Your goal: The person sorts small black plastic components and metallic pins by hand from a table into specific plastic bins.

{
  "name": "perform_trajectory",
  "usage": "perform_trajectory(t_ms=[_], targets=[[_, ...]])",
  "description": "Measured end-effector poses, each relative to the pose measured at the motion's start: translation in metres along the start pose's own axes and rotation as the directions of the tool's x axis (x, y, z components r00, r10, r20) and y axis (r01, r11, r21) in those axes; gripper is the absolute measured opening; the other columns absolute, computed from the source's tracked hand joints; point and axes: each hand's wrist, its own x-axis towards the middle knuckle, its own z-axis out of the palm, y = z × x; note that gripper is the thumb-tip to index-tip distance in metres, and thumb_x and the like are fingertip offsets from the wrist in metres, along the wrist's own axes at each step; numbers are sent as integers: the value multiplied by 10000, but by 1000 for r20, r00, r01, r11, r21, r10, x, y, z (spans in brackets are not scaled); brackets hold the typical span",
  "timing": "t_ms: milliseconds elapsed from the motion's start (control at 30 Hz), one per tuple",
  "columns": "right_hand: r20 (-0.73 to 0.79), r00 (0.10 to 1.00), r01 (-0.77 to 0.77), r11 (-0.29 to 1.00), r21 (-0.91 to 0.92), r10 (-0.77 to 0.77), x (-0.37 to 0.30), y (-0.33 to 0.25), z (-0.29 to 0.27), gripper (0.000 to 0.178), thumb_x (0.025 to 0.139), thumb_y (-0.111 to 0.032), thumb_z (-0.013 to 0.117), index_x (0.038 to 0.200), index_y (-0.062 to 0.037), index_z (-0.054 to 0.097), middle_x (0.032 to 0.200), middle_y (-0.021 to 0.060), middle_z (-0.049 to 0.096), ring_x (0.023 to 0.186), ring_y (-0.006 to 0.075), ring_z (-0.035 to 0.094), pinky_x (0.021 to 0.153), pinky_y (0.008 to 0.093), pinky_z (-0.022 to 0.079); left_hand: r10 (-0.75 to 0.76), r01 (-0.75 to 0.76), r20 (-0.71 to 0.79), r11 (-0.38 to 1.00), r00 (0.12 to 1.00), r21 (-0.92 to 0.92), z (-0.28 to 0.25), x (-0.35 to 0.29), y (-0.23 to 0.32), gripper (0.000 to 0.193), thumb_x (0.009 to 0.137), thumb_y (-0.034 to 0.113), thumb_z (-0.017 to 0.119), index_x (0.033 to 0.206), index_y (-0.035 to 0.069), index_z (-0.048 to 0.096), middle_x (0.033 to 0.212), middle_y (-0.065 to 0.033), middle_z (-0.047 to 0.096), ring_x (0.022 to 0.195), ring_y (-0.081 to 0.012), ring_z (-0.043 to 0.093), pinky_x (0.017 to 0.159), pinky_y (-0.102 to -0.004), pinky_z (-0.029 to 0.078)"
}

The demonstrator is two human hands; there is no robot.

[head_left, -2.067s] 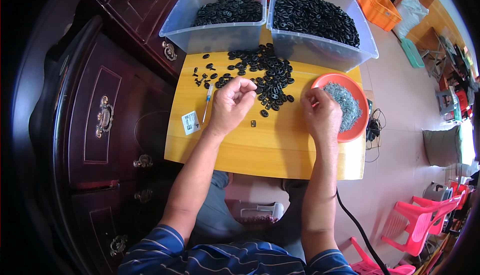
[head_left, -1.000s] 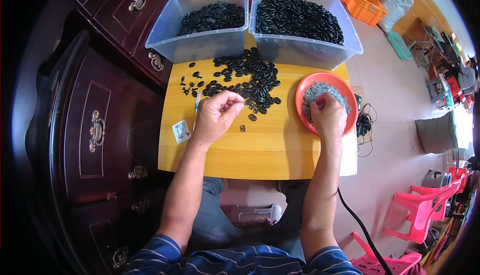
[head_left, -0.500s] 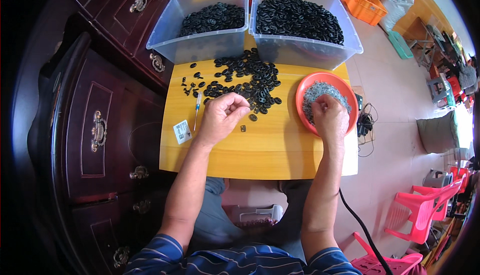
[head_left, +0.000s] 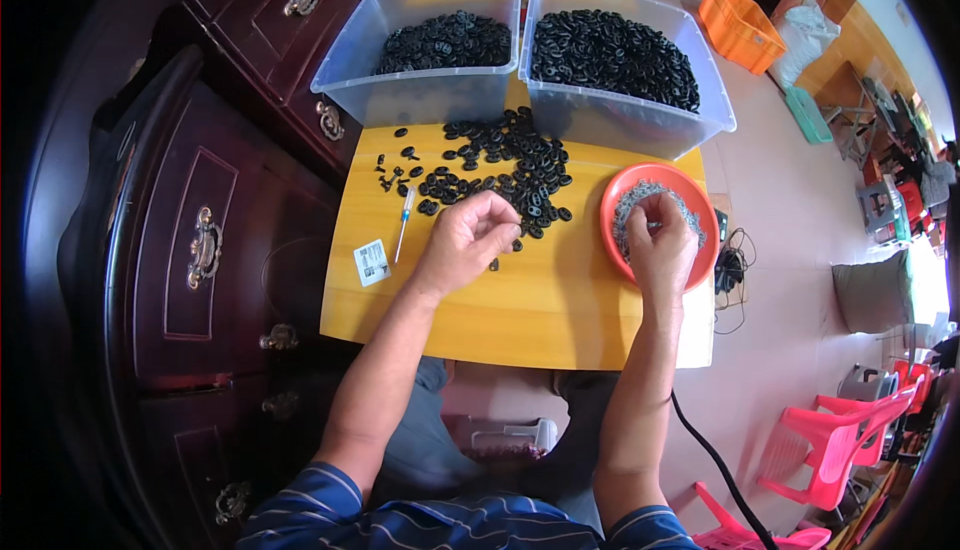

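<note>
Since half a second ago your right hand [head_left: 662, 240] has stayed over the orange bowl [head_left: 612, 212], fingertips now bunched down into the grey metal bits [head_left: 634, 202] there, while your left hand [head_left: 468, 240] has barely shifted on the yellow tabletop [head_left: 520, 310]. Your left fingers are curled together at the near edge of the pile of black oval rings [head_left: 500, 165]; whether they pinch a ring, you cannot tell. Left of that hand lies a small white rectangular label [head_left: 371, 262], tilted. Just past it a thin screwdriver [head_left: 404, 218] lies with its long axis running near to far, its green handle at the far end. Beyond stand two clear bins [head_left: 420, 90] and [head_left: 640, 120], side by side, both holding black rings.
</note>
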Motion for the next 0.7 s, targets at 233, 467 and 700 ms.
perform_trajectory(t_ms=[233, 467, 700], targets=[[-25, 999, 36, 997, -65, -38, 2, 24, 5, 189, 860, -217, 638, 872, -31, 671, 800, 228, 679, 739, 411, 675, 670, 499, 519, 34, -32, -42, 999, 999, 43, 0, -2, 9, 299, 1009, 130, 543, 1285, 45, 617, 931, 29, 605, 740, -37, 522, 690, -217, 483], [-92, 995, 37, 995, 88, -29, 4, 13, -5, 137, 850, -139, 672, 867, -8, 636, 826, 202, 687, 772, 394, 684, 693, 470, 543, -36, 38, -19, 990, 999, 133, -4, -11, 6, 208, 998, 131, 520, 1109, 13, 651, 783, 22, 544, 686, -58, 501, 661, -205, 410], [-92, 995, 30, 998, 49, -25, 8, 30, -13, 87, 814, -94, 674, 860, -27, 644, 816, 204, 689, 790, 400, 684, 699, 477, 544, -9, 9, -5, 996, 1000, -89, 12, 1, 2, 163, 991, 110, 517, 1084, 28, 623, 813, 27, 543, 695, -50, 510, 662, -199, 442]])
